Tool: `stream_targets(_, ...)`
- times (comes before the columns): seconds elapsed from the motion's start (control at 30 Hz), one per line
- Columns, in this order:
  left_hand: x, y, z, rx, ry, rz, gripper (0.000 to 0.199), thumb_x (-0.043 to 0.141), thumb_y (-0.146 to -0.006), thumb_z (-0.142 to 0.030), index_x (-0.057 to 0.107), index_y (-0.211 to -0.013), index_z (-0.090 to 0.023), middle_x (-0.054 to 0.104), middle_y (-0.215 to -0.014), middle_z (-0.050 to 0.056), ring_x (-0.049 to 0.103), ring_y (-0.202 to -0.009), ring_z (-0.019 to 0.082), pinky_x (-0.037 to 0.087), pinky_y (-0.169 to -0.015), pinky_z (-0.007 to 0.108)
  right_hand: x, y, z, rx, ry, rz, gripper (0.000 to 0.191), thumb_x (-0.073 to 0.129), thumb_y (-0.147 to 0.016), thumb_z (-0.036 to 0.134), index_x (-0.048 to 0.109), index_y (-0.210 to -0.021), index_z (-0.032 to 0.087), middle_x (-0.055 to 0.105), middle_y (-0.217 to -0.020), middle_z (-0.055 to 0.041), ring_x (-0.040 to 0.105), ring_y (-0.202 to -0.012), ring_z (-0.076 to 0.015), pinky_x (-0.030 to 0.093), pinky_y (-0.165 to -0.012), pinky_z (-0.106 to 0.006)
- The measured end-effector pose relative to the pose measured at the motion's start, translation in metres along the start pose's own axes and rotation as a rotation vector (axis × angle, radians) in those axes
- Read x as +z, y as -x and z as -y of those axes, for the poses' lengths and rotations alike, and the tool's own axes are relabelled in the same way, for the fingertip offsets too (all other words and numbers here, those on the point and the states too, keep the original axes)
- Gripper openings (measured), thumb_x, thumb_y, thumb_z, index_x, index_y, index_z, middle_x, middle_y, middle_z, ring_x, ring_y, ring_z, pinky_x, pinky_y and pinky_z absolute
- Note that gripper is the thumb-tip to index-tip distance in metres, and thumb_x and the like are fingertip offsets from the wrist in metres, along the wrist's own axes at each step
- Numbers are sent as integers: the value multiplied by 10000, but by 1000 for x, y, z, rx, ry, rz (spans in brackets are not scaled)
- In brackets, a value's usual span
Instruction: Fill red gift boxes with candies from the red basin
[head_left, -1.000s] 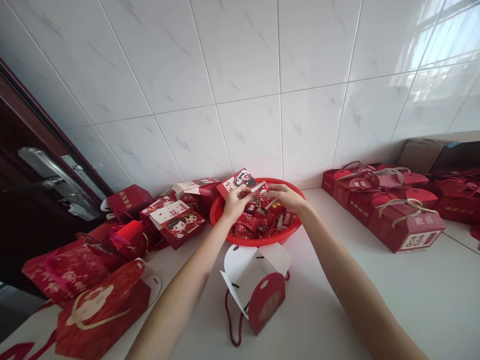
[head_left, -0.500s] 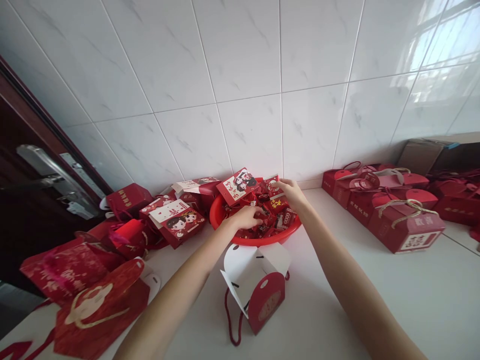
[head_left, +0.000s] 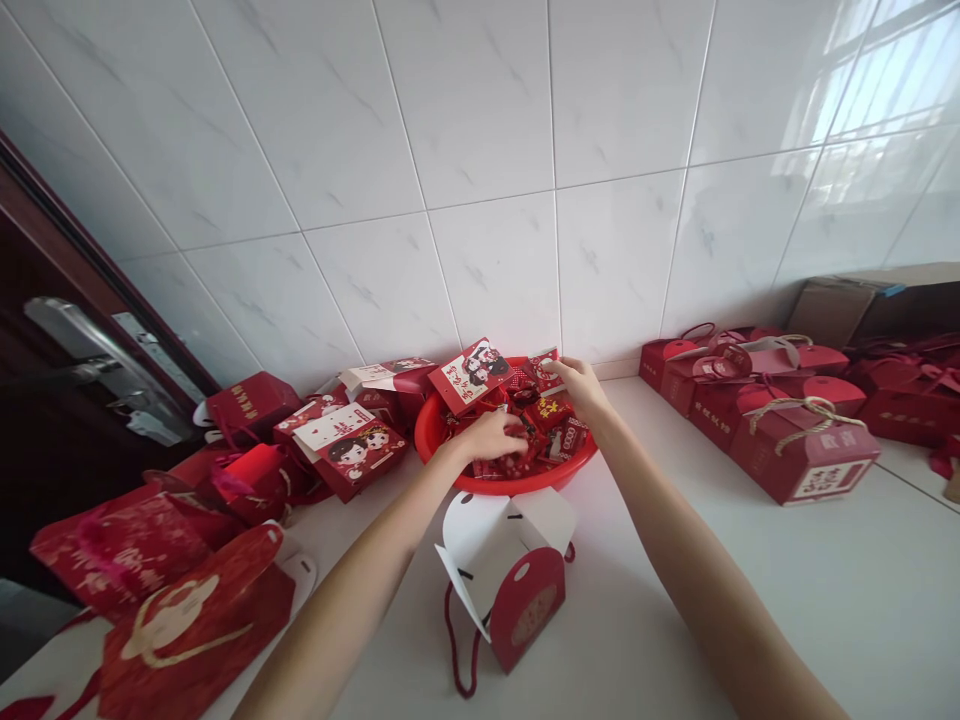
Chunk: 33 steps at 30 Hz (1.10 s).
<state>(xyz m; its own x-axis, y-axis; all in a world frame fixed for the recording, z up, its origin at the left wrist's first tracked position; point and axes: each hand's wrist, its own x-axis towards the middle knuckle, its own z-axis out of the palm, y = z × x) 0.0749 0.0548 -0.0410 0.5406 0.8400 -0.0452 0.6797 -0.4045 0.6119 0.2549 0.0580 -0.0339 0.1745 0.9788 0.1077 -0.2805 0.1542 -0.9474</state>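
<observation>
A red round basin (head_left: 517, 486) full of small red packets (head_left: 559, 440) stands against the wall. My left hand (head_left: 496, 436) is over the packets inside it, its fingers curled; what they hold, if anything, is hidden. At the basin's back right, my right hand (head_left: 576, 378) pinches a small red packet (head_left: 545, 369). An open box (head_left: 529, 610), white inside and red outside with a dark red cord, sits in front of the basin. A red box with cartoon figures (head_left: 471, 377) leans on the basin's back left rim.
Red gift boxes (head_left: 360, 448) and bags (head_left: 199, 630) crowd the left side of the white table (head_left: 637, 600). Closed red boxes with cords (head_left: 802, 440) stand at the right, before a cardboard box (head_left: 840, 305). A door handle (head_left: 90, 340) is at the far left.
My left hand has shifted slightly among the packets, its fingers more curled. My right hand stays at the basin's rim. The whole view has moved a little.
</observation>
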Motion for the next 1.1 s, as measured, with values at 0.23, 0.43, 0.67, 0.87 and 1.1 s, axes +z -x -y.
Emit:
stream_targets(0.23, -9, -6, 5, -212, 68, -442, 92, 550, -687, -184, 593, -608, -204, 644, -659, -3, 624, -729, 207, 444, -674, 291, 0, -2, -2, -14, 5, 1, 83, 662, -706, 249, 665, -709, 167, 675, -609, 3, 622, -541, -125, 498, -486, -208)
stream_targets(0.43, -13, -6, 8, -307, 93, -537, 87, 574, -695, -181, 647, -661, -214, 701, -735, 8, 656, -833, 243, 468, -721, 297, -3, -5, -7, -15, 27, 21, 121, 692, -708, 295, 660, -735, 181, 688, -638, -1, 631, -541, -133, 489, -486, -217)
stream_targets(0.67, -14, -5, 8, -341, 94, -599, 89, 625, -726, -205, 713, -728, -215, 755, -827, 27, 689, -915, 269, 502, -777, 311, -4, -7, -9, -24, 37, 19, 135, 683, -689, 304, 664, -735, 178, 687, -641, 3, 624, -547, -129, 471, -475, -211)
stream_targets(0.87, -12, -8, 22, -259, 28, -664, 460, 669, -648, -68, 740, -1074, -225, 774, -1079, 64, 690, -1065, 296, 514, -907, 360, -3, -6, -8, -27, 65, 11, 144, 685, -692, 308, 676, -745, 175, 697, -671, -5, 623, -562, -130, 481, -475, -214)
stream_targets(1.1, -15, -9, 24, -58, 118, -706, 333, 543, -741, -31, 752, -894, -239, 785, -953, 13, 725, -955, 204, 546, -911, 315, -3, -6, -8, -41, 52, 22, 140, 673, -697, 309, 674, -737, 175, 699, -672, -6, 623, -565, -134, 490, -488, -225)
